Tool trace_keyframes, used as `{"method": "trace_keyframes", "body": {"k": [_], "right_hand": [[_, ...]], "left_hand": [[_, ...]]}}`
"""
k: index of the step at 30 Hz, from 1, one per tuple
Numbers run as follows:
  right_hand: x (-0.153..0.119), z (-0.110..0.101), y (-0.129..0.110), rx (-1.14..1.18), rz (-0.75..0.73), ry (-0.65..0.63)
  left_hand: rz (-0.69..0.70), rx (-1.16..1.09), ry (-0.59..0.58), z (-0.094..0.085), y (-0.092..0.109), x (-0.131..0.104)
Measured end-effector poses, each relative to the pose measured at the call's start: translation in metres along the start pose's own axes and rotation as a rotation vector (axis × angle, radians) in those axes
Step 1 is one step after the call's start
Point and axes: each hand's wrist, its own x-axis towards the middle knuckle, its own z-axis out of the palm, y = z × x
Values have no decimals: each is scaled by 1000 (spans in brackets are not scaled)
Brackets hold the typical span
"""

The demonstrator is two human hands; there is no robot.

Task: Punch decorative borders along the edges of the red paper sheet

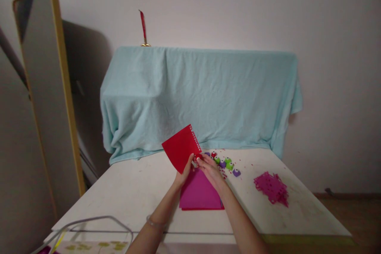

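Observation:
A red sheet of paper (180, 149), with a row of small cut-outs along its right edge, is tilted up in my left hand (186, 170). The fingers of that hand are closed on the sheet's lower right part. My right hand (210, 166) is closed around a small red craft punch (198, 156) with a white button, which meets the sheet's lower corner. Both hands come together here, so some fingertips are hidden. Below them lies a stack of magenta paper (201, 192) with red paper showing under its front edge.
Several green, purple and red punches (228, 164) stand just right of my hands, among scattered paper bits. Farther right lies a pile of cut-up magenta paper (272, 188) on the white table (133, 190). A light-blue cloth (202, 95) hangs behind; a framed mirror (44, 67) leans left.

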Motion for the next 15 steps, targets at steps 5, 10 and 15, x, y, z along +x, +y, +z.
{"method": "trace_keyframes", "body": {"k": [5, 10, 15], "right_hand": [[4, -5, 5, 11, -8, 10], [4, -5, 5, 18, -2, 30], [2, -4, 2, 25, 15, 43]], "left_hand": [[30, 0, -8, 0, -5, 3], [19, 33, -30, -2, -13, 9], [-28, 25, -10, -2, -17, 12]]}}
